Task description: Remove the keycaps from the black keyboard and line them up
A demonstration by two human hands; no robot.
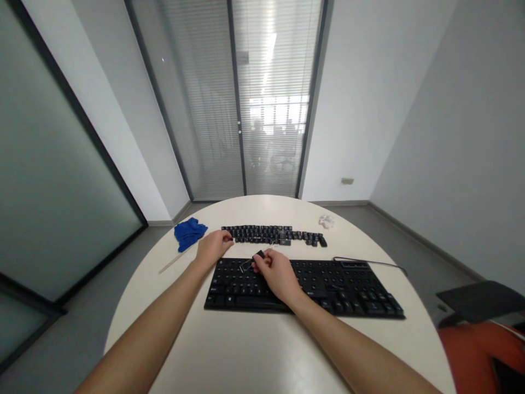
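A black keyboard [340, 290] lies on the round cream table, its upper key rows bare of caps. Beyond it, loose black keycaps [262, 234] stand in rows. My right hand [279, 272] is over the keyboard's left half, fingers pinched on a small tool with a black handle [259, 255] and thin wire loops [245, 266] pointing left. My left hand [214, 246] rests at the left end of the keycap rows, thumb and forefinger pinched near a keycap; whether they grip it is too small to tell.
On the table [262, 355] a blue cloth [189, 233] and a thin wooden stick [174, 261] lie left. A crumpled white tissue [327, 221] sits back right. The keyboard's cable [377, 261] runs right. A black and red chair [484, 306] stands at right.
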